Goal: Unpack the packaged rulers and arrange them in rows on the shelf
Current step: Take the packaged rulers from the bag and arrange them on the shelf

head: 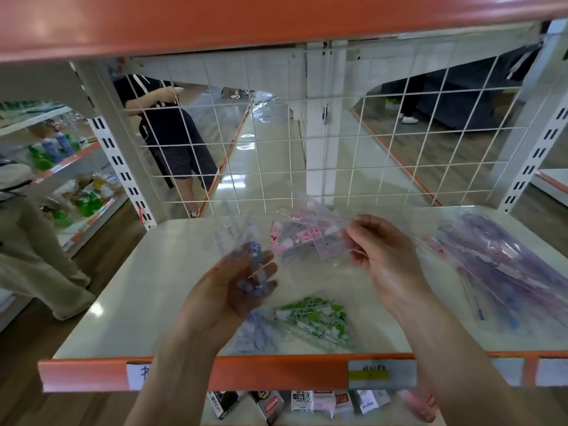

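My left hand (236,287) grips a blue-printed ruler set (246,247) above the white shelf (147,296). My right hand (381,256) pinches the edge of a pink-printed ruler set (304,236) in clear plastic, held up beside the blue one. A green-printed ruler set (316,321) lies on the shelf near the front edge, with another blue set (255,333) just left of it, partly hidden by my left wrist. A clear bag of packaged rulers (504,265) lies at the shelf's right side.
A white wire grid (338,149) closes the shelf's back. An orange shelf (246,20) hangs overhead, and an orange lip with price labels (381,375) edges the front. Small boxed goods (307,401) sit on the shelf below. Two people stand at the left and behind the grid.
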